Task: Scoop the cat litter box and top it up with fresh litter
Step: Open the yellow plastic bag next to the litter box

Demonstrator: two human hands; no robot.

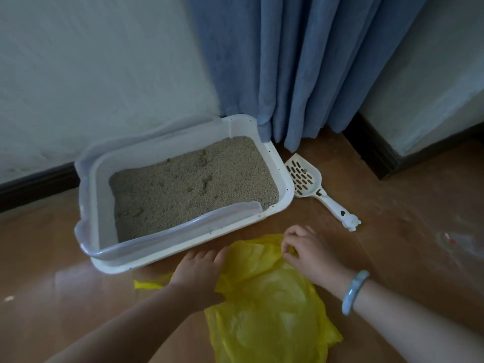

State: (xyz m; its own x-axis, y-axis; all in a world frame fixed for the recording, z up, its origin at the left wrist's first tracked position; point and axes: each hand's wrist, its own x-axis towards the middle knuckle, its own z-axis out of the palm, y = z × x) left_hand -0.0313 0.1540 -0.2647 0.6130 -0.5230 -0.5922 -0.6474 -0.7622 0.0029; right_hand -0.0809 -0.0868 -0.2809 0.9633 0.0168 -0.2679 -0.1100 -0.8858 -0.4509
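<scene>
A white litter box (284, 176) with a clear raised rim stands on the floor against the wall, filled with beige litter (193, 187). A white slotted scoop (311, 184) lies on the floor just right of the box. In front of the box lies a yellow plastic bag (269, 307). My left hand (199, 271) grips the bag's left edge. My right hand (306, 250), with a pale bangle on the wrist, pinches the bag's top edge.
A blue curtain (301, 61) hangs behind the box's right corner. A white wall (91, 74) with a dark skirting runs behind the box. Brown wooden floor (406, 218) spreads to the right, with a small smudge at the far right.
</scene>
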